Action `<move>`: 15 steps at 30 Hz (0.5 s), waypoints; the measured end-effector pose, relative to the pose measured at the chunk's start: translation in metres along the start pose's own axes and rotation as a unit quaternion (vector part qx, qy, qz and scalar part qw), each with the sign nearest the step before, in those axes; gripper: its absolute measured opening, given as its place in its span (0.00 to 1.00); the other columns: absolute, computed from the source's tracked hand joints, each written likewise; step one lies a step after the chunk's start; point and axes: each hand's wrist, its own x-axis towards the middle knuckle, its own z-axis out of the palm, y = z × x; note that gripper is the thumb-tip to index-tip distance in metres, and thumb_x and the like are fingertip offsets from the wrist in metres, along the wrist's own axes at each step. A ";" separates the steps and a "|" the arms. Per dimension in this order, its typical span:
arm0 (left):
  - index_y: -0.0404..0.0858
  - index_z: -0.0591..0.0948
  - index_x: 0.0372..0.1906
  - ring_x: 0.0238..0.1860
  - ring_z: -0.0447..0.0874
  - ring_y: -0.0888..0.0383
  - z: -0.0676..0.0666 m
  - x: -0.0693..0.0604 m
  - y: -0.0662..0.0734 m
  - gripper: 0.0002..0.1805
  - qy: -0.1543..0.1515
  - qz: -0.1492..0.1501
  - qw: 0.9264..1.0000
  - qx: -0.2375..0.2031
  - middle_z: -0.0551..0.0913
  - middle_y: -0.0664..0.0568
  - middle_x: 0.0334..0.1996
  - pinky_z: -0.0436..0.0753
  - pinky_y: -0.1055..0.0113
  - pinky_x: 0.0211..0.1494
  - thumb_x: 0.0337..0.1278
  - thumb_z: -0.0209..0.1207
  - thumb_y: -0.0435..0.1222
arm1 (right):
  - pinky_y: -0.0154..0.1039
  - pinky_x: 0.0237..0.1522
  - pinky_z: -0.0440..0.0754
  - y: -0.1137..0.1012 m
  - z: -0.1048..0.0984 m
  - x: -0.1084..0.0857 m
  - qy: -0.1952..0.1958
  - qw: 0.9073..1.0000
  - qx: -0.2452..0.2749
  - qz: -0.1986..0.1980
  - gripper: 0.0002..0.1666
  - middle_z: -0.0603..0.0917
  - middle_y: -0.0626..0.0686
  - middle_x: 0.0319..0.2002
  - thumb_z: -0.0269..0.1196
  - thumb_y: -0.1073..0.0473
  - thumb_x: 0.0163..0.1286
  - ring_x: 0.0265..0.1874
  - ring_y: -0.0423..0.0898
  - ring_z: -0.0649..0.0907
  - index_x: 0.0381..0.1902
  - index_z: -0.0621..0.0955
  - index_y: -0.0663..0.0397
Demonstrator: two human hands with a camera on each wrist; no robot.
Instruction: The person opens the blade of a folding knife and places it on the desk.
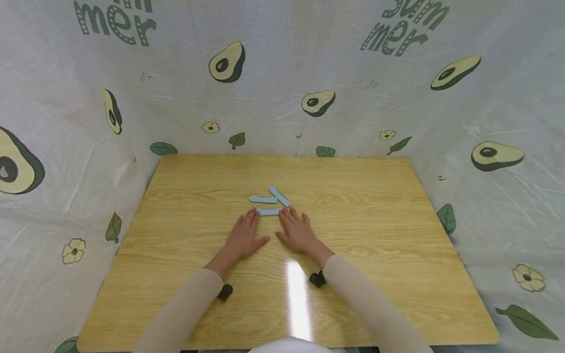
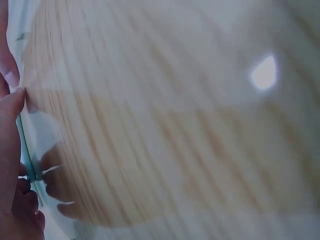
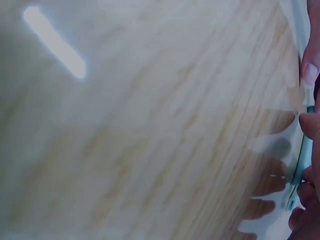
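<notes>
- Strip [image 1: 269, 212], pale blue, flat and narrow, apparently hard plastic, lies crosswise between the fingertips of both hands.
- Left hand [image 1: 244, 238] lies palm down, fingers extended and thumb spread, its fingertips at the strip's left end; it grips nothing.
- Right hand [image 1: 297, 231] mirrors it at the other end, fingers extended, nothing gripped. How hard either presses, I cannot tell.
- Handling, by judgement: light, stiff, smooth enough to slide, not very fragile; the two ends, or the long edges pinched between finger and thumb, look the best hold.
- Just beyond the fingertips lie a pale-blue round-ended strip [image 1: 262, 199] and a slanted pale-blue strip [image 1: 280, 197], their near ends touching or almost so.
- Beneath the hands is a glossy, yellowish wood-grain tabletop [image 1: 375, 220], with a bright white reflection [image 1: 298, 299] nearer the body than the right hand.
- Beyond and on both sides hangs whitish avocado-printed sheeting [image 1: 273, 88].
</notes>
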 end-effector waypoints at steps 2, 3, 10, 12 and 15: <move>0.31 0.46 0.76 0.78 0.42 0.45 0.000 -0.002 0.003 0.50 0.004 0.006 1.000 -0.001 0.44 0.38 0.77 0.49 0.48 0.81 0.66 0.44 0.63 | 0.65 0.75 0.47 0.002 0.001 -0.004 0.005 1.000 0.004 -0.003 0.43 0.48 0.51 0.78 0.47 0.36 0.74 0.78 0.53 0.48 0.77 0.51 0.50; 0.31 0.46 0.76 0.78 0.42 0.45 0.001 -0.003 0.004 0.49 0.005 0.008 1.000 -0.002 0.44 0.38 0.77 0.49 0.48 0.81 0.66 0.44 0.62 | 0.65 0.75 0.47 0.003 0.002 -0.005 0.005 1.000 0.004 -0.003 0.43 0.48 0.51 0.78 0.47 0.36 0.74 0.78 0.53 0.48 0.77 0.51 0.50; 0.32 0.46 0.76 0.79 0.42 0.46 0.007 -0.007 0.010 0.49 0.014 0.010 1.000 -0.005 0.43 0.40 0.78 0.48 0.49 0.81 0.66 0.46 0.62 | 0.64 0.75 0.48 0.005 0.001 -0.017 0.005 1.000 0.014 -0.004 0.43 0.49 0.52 0.78 0.48 0.37 0.74 0.78 0.54 0.49 0.77 0.51 0.50; 0.32 0.46 0.76 0.79 0.42 0.46 0.008 -0.007 0.011 0.50 0.012 0.011 1.000 -0.007 0.43 0.40 0.78 0.47 0.50 0.81 0.66 0.46 0.63 | 0.64 0.75 0.48 0.005 0.000 -0.019 0.003 1.000 0.013 -0.002 0.43 0.49 0.52 0.78 0.48 0.37 0.74 0.78 0.54 0.49 0.77 0.50 0.50; 0.32 0.46 0.76 0.79 0.42 0.46 0.008 -0.007 0.012 0.50 0.011 0.016 1.000 -0.016 0.43 0.40 0.78 0.48 0.49 0.81 0.66 0.46 0.62 | 0.65 0.75 0.49 0.005 0.000 -0.021 0.001 1.000 0.017 0.002 0.44 0.49 0.52 0.78 0.48 0.37 0.74 0.77 0.54 0.49 0.77 0.50 0.50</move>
